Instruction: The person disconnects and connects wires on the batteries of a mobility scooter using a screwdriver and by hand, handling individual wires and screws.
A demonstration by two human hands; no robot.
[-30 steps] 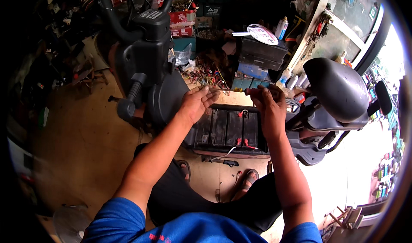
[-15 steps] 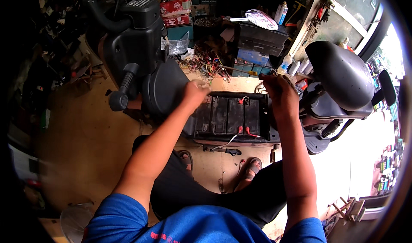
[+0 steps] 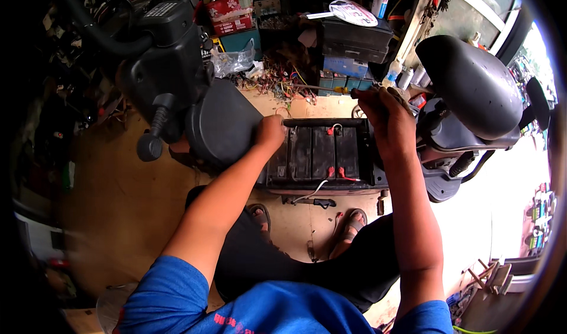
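My right hand (image 3: 387, 115) is closed around a screwdriver (image 3: 341, 89) with a partly yellow handle, above the far right corner of the battery box. Its shaft points left, over the far side of the box. My left hand (image 3: 271, 132) is closed at the far left corner of the box; what its fingers hold, if anything, is hidden. Between my hands lies the open battery box (image 3: 371, 183) of an electric scooter. Several black batteries (image 3: 301, 151) sit side by side in it. Red terminal covers (image 3: 331, 172) and a white wire (image 3: 313, 193) show on top.
The scooter's black front body (image 3: 221, 121) and handlebar rise on the left, its dark seat (image 3: 466, 86) on the right. Beyond the box lie tangled wires (image 3: 283, 83), a clear plastic bag (image 3: 233, 59) and stacked boxes (image 3: 357, 42). A spray can (image 3: 381, 2) stands behind.
My left hand has come down toward the near side, against the box's left corner. My right hand keeps the screwdriver in about the same place. The view has shifted slightly.
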